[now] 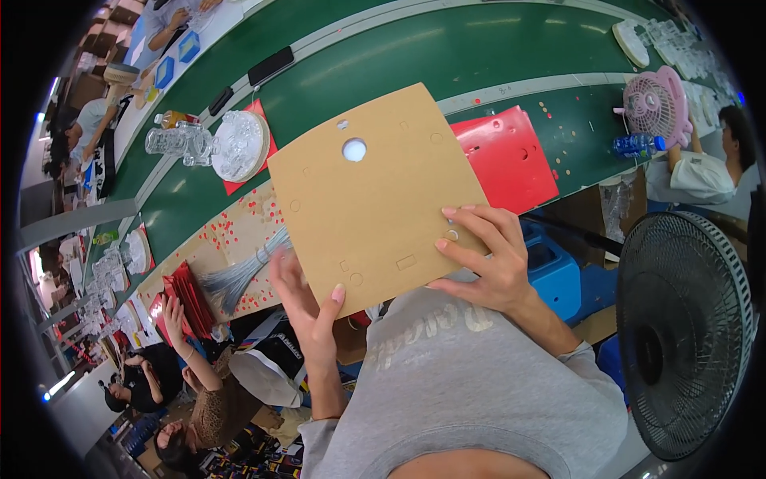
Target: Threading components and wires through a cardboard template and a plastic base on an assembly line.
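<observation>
I hold a square tan cardboard sheet (375,191) with a round hole and several small punched cut-outs, raised over the green bench. My right hand (487,259) grips its lower right edge, fingers pressing on a small punched spot. My left hand (307,307) supports the lower left edge from underneath, thumb on the front face.
A red cardboard sheet (507,156) lies behind the tan one on the green conveyor bench (415,48). Clear plastic parts (215,144), a bundle of wires (239,275), a black floor fan (686,335), a pink desk fan (654,104), a blue bin (554,275) and other seated people surround me.
</observation>
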A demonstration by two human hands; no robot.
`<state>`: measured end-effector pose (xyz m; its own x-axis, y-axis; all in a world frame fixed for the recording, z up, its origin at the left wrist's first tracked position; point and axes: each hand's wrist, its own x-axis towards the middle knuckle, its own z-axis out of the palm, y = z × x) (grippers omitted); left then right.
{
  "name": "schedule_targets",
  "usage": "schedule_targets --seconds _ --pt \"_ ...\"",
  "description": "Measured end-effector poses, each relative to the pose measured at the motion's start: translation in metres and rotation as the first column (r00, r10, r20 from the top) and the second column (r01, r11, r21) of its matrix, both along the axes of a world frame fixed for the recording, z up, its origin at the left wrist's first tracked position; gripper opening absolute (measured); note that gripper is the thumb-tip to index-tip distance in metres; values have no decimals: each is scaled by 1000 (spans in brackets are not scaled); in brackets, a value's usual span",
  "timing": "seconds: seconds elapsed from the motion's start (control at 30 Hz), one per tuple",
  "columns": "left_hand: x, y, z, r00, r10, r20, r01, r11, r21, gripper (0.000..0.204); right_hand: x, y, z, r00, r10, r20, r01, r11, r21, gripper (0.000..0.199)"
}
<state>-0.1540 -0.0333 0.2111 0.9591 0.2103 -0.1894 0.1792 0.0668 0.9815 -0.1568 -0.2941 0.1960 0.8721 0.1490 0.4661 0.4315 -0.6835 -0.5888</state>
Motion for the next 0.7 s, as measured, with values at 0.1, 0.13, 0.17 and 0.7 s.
schedule_targets --seconds 0.1,0.13,0.17,0.7 --pt "27 2 21 968 -122 217 44 941 335 68 -1 -1 9 1000 12 4 -12 996 -85 54" --pt "36 2 33 925 -329 191 138 758 638 70 -2 -2 13 1000 13 -3 -13 991 -135 53" --pt "42 1 38 857 -506 94 185 473 861 73 -2 -4 16 1000 16 -3 -16 990 -138 53" --pt "40 2 28 785 -616 -73 371 373 850 67 75 -14 17 850 237 -471 -116 955 272 62"
